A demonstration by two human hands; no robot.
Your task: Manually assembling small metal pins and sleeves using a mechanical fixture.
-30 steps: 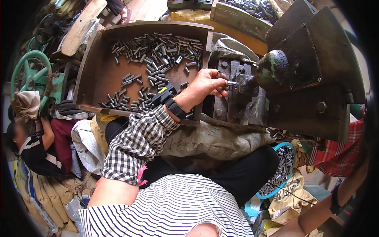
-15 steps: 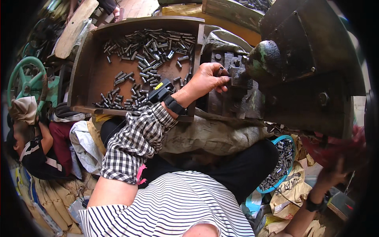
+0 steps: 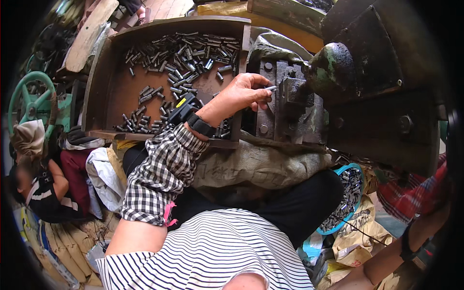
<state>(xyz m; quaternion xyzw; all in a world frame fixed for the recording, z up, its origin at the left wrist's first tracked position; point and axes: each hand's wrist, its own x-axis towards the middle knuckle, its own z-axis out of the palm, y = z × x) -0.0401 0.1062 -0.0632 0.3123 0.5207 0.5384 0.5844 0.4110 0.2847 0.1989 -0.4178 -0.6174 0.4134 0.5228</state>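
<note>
My left hand (image 3: pixel 246 96), in a black-and-white checked oversleeve, pinches a small metal tube (image 3: pixel 271 89) between thumb and fingers. It is just left of the greasy steel fixture block (image 3: pixel 293 92) of a dark machine. Beneath my left wrist stands a wooden tray (image 3: pixel 164 21) holding many loose metal tubes (image 3: pixel 181 60). My right forearm reaches to the far right, past a black wristband. Only the back part of my right hand (image 3: pixel 431 225) shows at the dark rim, beside a red plaid cloth (image 3: pixel 415 195); its fingers are hidden.
A blue basket (image 3: pixel 358 198) full of small metal pieces stands right of my knee, near crumpled paper sacks (image 3: pixel 360 232). The machine's heavy dark body (image 3: pixel 382 116) fills the upper right. A green handwheel (image 3: pixel 32 102) and another person (image 3: pixel 50 193) are at the left.
My left hand has drawn slightly left and up from the fixture block, and the tube it holds now points sideways. My right hand has moved farther right, towards the picture's rim.
</note>
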